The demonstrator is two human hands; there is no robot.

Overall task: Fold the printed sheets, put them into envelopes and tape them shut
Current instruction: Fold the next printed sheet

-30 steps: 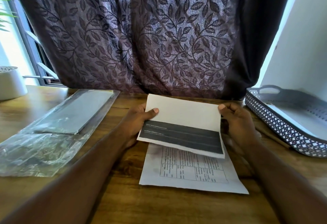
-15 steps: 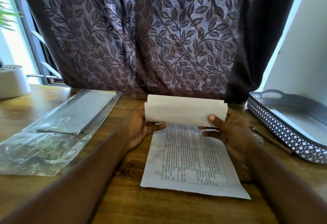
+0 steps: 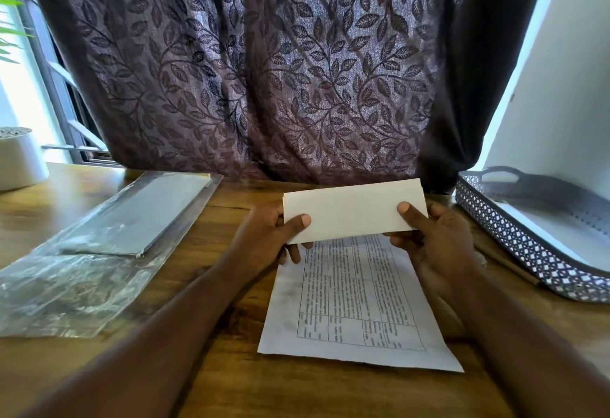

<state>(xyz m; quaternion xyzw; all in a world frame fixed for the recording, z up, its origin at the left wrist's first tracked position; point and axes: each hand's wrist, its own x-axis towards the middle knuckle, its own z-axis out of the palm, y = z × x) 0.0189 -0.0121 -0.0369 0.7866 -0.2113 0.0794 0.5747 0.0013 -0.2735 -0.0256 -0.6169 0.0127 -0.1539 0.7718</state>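
- White folded sheet (image 3: 355, 211): we pinch it with our left hand (image 3: 264, 239) and right hand (image 3: 439, 239).
- Printed sheet (image 3: 359, 305) lies flat on the wooden table (image 3: 231, 381), beneath it.

Leaf-patterned purple curtain (image 3: 251, 70), white-diamond basket (image 3: 515, 242)

A wooden table (image 3: 231, 384) carries a printed sheet (image 3: 356, 305) at center, plastic-wrapped envelopes (image 3: 99, 252) at nine o'clock, a patterned tray (image 3: 515, 239) at three, a white pot (image 3: 19, 160) at ten.

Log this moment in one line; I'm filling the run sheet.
phase: folding | left hand + right hand: gripping folded white paper sheet | flat printed table sheet: on wooden table, untouched
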